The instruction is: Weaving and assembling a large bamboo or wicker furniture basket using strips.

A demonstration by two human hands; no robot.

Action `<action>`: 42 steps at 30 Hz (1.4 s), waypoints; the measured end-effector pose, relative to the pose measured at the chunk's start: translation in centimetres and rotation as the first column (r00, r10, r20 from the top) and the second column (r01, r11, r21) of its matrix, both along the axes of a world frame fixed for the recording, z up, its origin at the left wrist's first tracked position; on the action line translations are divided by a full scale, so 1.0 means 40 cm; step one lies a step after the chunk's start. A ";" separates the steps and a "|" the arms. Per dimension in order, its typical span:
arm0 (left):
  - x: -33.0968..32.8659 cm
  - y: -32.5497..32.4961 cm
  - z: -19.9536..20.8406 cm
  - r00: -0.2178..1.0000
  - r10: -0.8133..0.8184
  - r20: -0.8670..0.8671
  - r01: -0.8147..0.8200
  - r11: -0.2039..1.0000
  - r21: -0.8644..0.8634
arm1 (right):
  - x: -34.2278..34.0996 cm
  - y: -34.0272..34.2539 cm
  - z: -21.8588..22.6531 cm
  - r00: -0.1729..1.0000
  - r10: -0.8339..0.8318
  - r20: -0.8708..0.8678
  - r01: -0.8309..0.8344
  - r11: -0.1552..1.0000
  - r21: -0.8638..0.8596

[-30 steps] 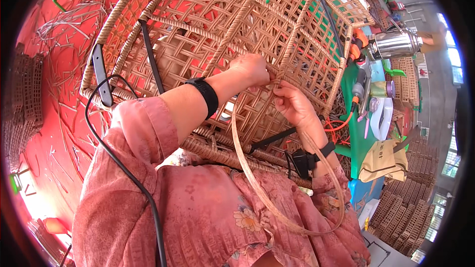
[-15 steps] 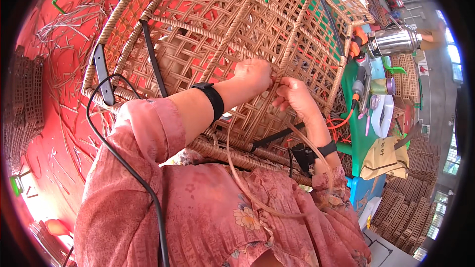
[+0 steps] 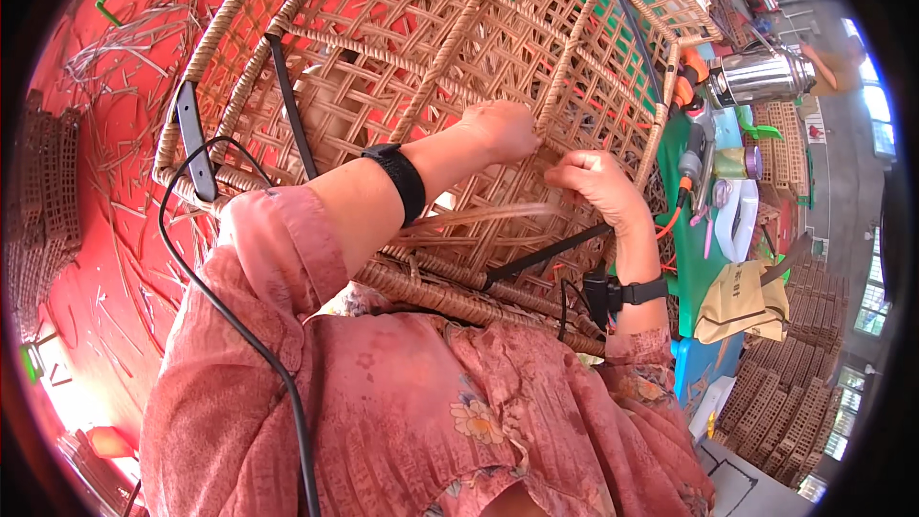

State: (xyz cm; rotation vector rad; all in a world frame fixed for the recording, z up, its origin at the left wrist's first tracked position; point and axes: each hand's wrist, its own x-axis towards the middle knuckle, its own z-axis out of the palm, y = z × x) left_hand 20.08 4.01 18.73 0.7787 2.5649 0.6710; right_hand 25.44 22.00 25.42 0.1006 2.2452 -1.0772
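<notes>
A large woven rattan frame [image 3: 402, 57] lies tilted in front of me, its open lattice bound by thicker wrapped ribs. My left hand [image 3: 503, 131] is closed over the weave beside a wrapped rib, its fingertips hidden. Just to the right, my right hand [image 3: 601, 190] pinches thumb and fingers together close above the lattice. What either hand grips is hidden. Below both hands, a pale flexible strand [image 3: 479, 217], blurred by motion, runs across the weave toward the right hand. Each wrist wears a black band.
Black metal bars [image 3: 287, 105] cross the frame. A green table [image 3: 691, 230] at right bears an orange-and-grey power tool [image 3: 691, 163], a steel flask [image 3: 764, 77] and a tan bag [image 3: 742, 304]. Strand scraps litter the red floor [image 3: 105, 230]. Woven stacks [image 3: 43, 191] stand left. A black cable [image 3: 258, 345] crosses my sleeve.
The strand's loop, which hung low over my lap, has drawn up and now lies across the weave. My right hand has shifted slightly right, apart from the left.
</notes>
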 end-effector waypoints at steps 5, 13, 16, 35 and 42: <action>0.018 0.021 0.036 0.802 -0.030 0.596 -0.127 0.967 0.220 | 0.046 -0.039 0.133 0.995 0.095 0.028 -0.077 0.921 -0.383; -0.007 -0.004 0.030 0.593 -0.051 0.804 -0.228 0.946 0.228 | 0.062 -0.044 0.329 0.521 0.842 -0.139 -0.536 0.196 -0.821; -0.013 -0.003 0.018 0.641 -0.078 0.763 -0.150 0.963 0.225 | 0.116 -0.030 0.389 0.716 0.521 -0.464 -0.491 -0.096 -0.866; -0.025 -0.064 0.041 0.820 -0.041 0.571 -0.010 0.996 0.085 | 0.051 -0.079 -0.059 0.952 -0.304 0.043 0.307 0.939 -0.154; -0.024 -0.073 0.061 0.831 -0.020 0.556 -0.027 0.997 0.077 | 0.052 -0.081 -0.060 0.882 -0.434 0.186 0.470 0.844 -0.258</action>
